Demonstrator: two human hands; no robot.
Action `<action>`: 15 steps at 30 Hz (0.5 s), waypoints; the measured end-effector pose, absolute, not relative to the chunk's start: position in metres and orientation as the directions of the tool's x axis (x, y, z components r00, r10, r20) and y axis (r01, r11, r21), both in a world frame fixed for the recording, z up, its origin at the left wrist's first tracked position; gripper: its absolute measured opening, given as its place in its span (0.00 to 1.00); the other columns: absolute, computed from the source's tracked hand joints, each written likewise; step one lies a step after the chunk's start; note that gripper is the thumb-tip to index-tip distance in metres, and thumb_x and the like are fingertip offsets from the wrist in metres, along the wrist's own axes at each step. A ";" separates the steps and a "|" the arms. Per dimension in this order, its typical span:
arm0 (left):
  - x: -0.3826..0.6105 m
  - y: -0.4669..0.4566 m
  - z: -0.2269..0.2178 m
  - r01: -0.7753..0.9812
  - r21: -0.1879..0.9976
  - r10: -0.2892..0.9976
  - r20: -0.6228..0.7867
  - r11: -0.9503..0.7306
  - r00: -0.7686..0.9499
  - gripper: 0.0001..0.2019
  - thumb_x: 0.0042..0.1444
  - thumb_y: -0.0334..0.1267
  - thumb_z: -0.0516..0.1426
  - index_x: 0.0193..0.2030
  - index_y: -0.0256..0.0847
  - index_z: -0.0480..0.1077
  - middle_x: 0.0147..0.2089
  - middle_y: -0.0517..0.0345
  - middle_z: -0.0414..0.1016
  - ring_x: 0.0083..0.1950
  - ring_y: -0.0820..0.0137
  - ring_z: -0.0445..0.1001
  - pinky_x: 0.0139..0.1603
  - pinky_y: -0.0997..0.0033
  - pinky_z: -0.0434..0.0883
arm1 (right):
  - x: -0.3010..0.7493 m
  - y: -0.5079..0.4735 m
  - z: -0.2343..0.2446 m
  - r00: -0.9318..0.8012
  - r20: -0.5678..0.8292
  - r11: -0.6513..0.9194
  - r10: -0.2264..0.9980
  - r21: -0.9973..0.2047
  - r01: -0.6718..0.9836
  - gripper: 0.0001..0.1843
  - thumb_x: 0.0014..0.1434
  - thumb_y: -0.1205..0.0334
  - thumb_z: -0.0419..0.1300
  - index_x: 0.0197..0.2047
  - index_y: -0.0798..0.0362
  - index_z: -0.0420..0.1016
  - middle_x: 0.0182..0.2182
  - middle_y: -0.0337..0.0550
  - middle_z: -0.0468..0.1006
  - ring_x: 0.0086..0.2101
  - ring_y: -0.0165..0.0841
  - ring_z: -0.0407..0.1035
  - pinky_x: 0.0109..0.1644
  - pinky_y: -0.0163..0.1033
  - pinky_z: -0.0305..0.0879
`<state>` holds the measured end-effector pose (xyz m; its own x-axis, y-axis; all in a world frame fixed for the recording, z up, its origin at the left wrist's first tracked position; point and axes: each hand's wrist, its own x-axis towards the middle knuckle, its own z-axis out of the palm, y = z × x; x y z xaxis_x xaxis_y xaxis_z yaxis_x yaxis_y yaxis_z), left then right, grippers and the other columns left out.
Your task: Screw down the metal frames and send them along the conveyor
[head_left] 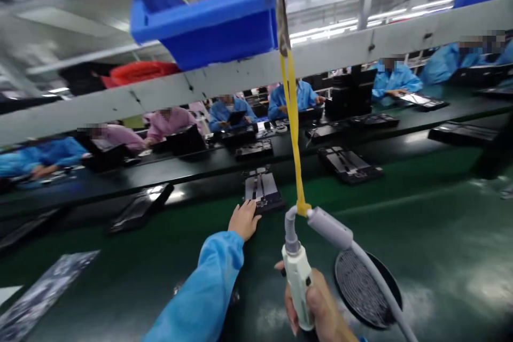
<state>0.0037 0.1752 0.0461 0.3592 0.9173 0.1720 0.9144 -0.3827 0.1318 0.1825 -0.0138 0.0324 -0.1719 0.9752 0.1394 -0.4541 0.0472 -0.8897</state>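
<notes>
My right hand [316, 304] is wrapped round a white electric screwdriver [297, 283], held upright. Its lower end is hidden from me. A grey cable [331, 228] leaves its top and is tied to a yellow strap [294, 128] that hangs from a metal hook [281, 10]. My left hand [243, 220], in a blue sleeve, reaches forward to the near left corner of a flat black device with its inside exposed [262, 187]. Its fingers are stretched out and seem to touch the device's edge, with the thumb apart.
More opened devices [348, 164] lie along the dark line. A round black ridged dish [366, 288] sits to the right of my right hand. A blue bin [208, 21] stands on a white beam overhead. Several co-workers [290, 99] sit across the line. A printed sheet [48, 291] lies at left.
</notes>
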 end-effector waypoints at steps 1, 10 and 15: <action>0.004 0.182 0.052 0.931 0.112 0.932 0.152 -0.346 0.328 0.20 0.57 0.29 0.53 0.57 0.36 0.69 0.62 0.39 0.68 0.66 0.48 0.63 0.64 0.39 0.58 | 0.181 -0.013 0.029 -0.182 0.120 0.025 0.976 -0.891 -0.453 0.44 0.48 0.24 0.54 0.50 0.56 0.69 0.20 0.38 0.68 0.17 0.30 0.61 0.21 0.37 0.60; 0.046 0.126 0.069 0.864 0.086 0.868 0.091 -0.496 0.489 0.17 0.63 0.35 0.47 0.56 0.41 0.68 0.60 0.47 0.71 0.65 0.60 0.64 0.69 0.46 0.52 | 0.180 -0.006 0.015 -0.193 0.116 0.026 0.974 -0.911 -0.413 0.44 0.48 0.22 0.50 0.44 0.56 0.71 0.19 0.38 0.67 0.17 0.29 0.62 0.20 0.35 0.60; 0.069 0.070 0.024 0.761 0.244 0.798 0.131 -0.602 0.589 0.14 0.63 0.41 0.48 0.49 0.44 0.70 0.48 0.53 0.77 0.53 0.65 0.73 0.65 0.52 0.60 | 0.200 0.009 -0.010 -0.237 0.120 0.042 0.964 -0.950 -0.308 0.40 0.47 0.21 0.50 0.21 0.55 0.70 0.15 0.43 0.69 0.15 0.31 0.64 0.18 0.35 0.60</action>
